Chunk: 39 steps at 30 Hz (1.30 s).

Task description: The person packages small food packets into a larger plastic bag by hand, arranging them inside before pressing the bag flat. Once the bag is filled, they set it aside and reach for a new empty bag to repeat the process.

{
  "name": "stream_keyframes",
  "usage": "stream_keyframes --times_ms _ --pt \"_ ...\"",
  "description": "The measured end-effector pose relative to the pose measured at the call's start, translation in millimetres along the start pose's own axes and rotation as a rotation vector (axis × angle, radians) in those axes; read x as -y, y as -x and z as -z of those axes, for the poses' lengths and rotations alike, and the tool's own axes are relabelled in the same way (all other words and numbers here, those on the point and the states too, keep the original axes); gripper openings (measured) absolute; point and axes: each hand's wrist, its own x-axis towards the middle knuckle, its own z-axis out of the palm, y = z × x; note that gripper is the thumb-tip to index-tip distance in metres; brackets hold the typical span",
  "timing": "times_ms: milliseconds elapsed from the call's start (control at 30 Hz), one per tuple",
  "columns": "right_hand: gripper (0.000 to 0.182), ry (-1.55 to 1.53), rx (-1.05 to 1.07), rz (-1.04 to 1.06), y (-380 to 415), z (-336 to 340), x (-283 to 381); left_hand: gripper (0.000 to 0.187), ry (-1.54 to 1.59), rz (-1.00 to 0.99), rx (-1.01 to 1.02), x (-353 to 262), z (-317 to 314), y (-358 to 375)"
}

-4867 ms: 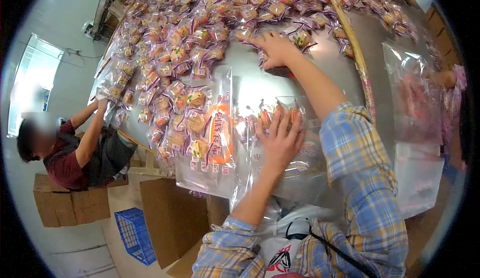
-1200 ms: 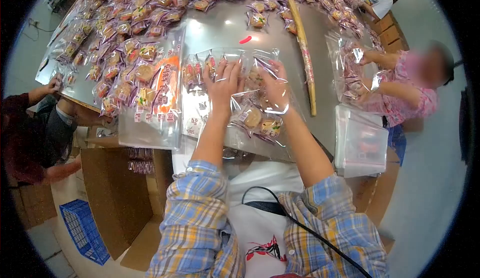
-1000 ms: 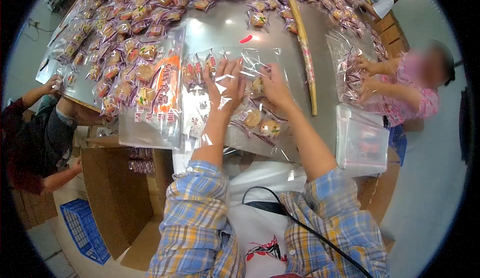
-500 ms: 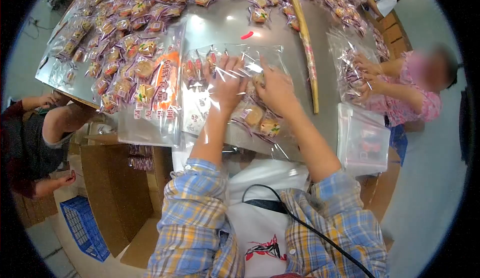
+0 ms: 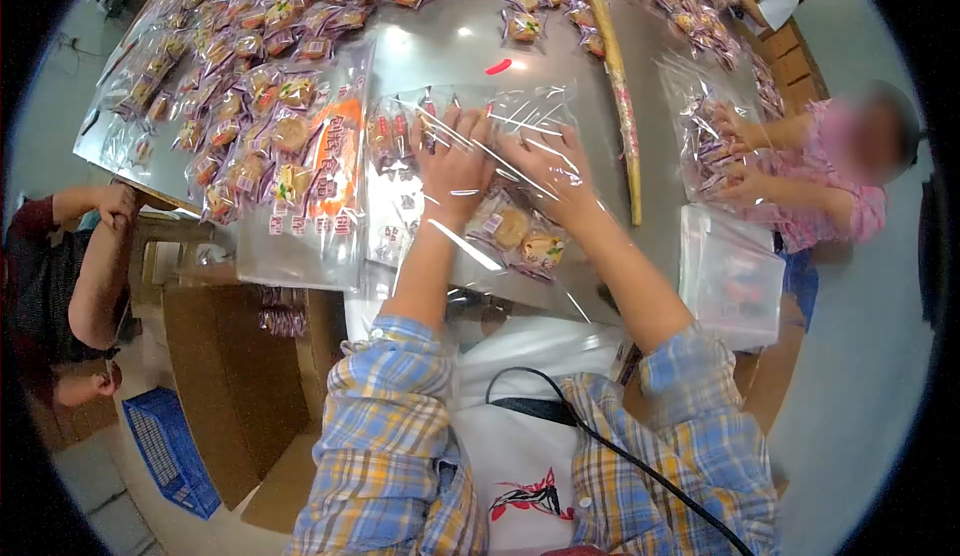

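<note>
My left hand (image 5: 455,168) lies flat with fingers spread over small wrapped pastries inside a clear plastic bag (image 5: 545,291). Beside it, my right hand (image 5: 552,171) rests palm down, fingers stretched forward. Glints of film cross both hands and wrists, so they appear to be inside the bag. Two wrapped round pastries (image 5: 512,226) show below and between the hands. More packets (image 5: 385,136) stand by the left fingertips; what lies under the palms is hidden. To the left is a bag with orange print (image 5: 338,161), with several wrapped pastries on it.
Heaps of wrapped pastries (image 5: 285,16) cover the back of the metal table (image 5: 440,51). A long yellow stick (image 5: 615,86) lies at right. Across from it, a co-worker's hands (image 5: 740,151) are at another bag. Clear bags (image 5: 730,276), a cardboard box (image 5: 240,386) and a blue crate (image 5: 170,451) are near.
My right hand has shifted slightly, its index finger no longer pointing ahead alone. The left hand stays nearly in place. The person at left has moved their hands together.
</note>
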Motion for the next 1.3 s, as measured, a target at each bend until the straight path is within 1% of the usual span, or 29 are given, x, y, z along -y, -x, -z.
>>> stream_keyframes --times_ms 100,133,167,233,267,333,367,400,467,500,567,600,700,733,833,867,967,1000,1100,1133,1167,1200,1233,1300 --pt "0.035 0.122 0.008 0.001 0.2 -5.2 -10.1 0.041 -0.013 0.001 -0.010 -0.2 -2.8 1.6" --pt "0.035 0.163 0.067 0.005 1.2 -2.9 -11.2 0.041 -0.020 -0.001 -0.010 -1.0 -3.5 2.1" --pt "0.036 -0.009 0.069 -0.057 2.7 -1.1 -8.1 0.041 -0.027 0.004 -0.014 -1.9 -4.0 2.4" --pt "0.037 0.005 0.076 -0.027 5.9 -3.4 -8.4 0.041 -0.042 0.017 -0.024 -2.4 -5.4 3.5" --pt "0.038 0.062 0.089 -0.048 11.8 -15.6 -10.9 0.042 -0.017 0.033 -0.014 -2.1 -6.3 3.3" --pt "0.037 0.101 0.153 -0.092 12.1 -12.7 -5.5 0.043 0.031 0.070 0.006 -0.6 -7.5 4.1" --pt "0.036 0.119 0.185 -0.111 11.1 -10.9 -3.1 0.043 0.007 0.040 -0.005 0.1 -7.6 5.5" --pt "0.034 0.158 0.339 -0.173 7.0 -7.8 -1.5 0.043 -0.018 0.012 -0.017 0.4 -5.7 5.0" --pt "0.036 0.040 0.259 -0.264 6.5 -1.3 3.7 0.042 -0.067 -0.036 -0.051 4.1 -7.5 4.1" --pt "0.038 -0.018 0.221 -0.317 8.2 1.0 4.8 0.042 -0.051 -0.028 -0.050 4.0 -7.2 4.4" --pt "0.049 -0.150 0.127 -0.406 13.7 -21.4 -4.4 0.041 -0.011 -0.020 -0.048 2.0 -8.3 4.4" --pt "0.055 -0.216 0.080 -0.451 10.7 -25.2 -6.3 0.040 -0.041 -0.039 -0.055 1.5 -6.5 3.3" --pt "0.066 -0.486 0.039 -0.848 4.0 -37.5 -4.6 0.039 0.007 -0.018 0.006 -1.1 -1.2 4.1" --pt "0.069 -0.382 0.005 -0.823 4.3 -47.5 -7.1 0.039 -0.009 -0.031 0.004 -1.0 -0.8 3.6" --pt "0.065 -0.467 0.017 -0.829 1.4 -42.5 -10.2 0.039 -0.052 -0.061 -0.016 4.0 -3.3 4.1" --pt "0.060 -0.471 -0.070 -0.732 3.2 -40.6 -7.5 0.040 -0.065 -0.058 -0.031 5.3 -6.3 4.8" --pt "0.057 -0.449 -0.106 -0.584 -2.9 -11.1 6.4 0.042 -0.055 -0.013 -0.062 5.8 -10.0 6.7" --pt "0.055 -0.459 0.001 -0.607 -5.7 -5.9 8.9 0.042 -0.060 0.002 -0.057 4.6 -7.6 6.7" --pt "0.052 -0.448 -0.251 -0.451 -6.6 -51.0 0.9 0.044 -0.077 0.006 -0.014 8.0 -5.4 5.0" --pt "0.049 -0.727 -0.306 -0.619 -7.5 -58.7 5.1 0.046 -0.085 -0.008 -0.002 8.9 -4.0 5.3" --pt "0.048 -0.711 -0.282 -0.611 -6.3 -62.8 2.8 0.048 -0.091 -0.022 0.010 8.0 -3.4 6.0" --pt "0.046 -0.690 -0.259 -0.605 -7.1 -58.8 0.3 0.043 -0.113 -0.019 -0.069 -1.7 3.4 1.1" --pt "0.045 -0.667 -0.234 -0.602 -6.4 -55.0 -1.2 0.047 -0.113 -0.022 -0.052 -0.6 4.1 0.8" --pt "0.045 -0.752 -0.169 -0.673 4.6 -54.1 -2.9 0.054 -0.103 -0.019 -0.016 -4.3 4.7 3.8"
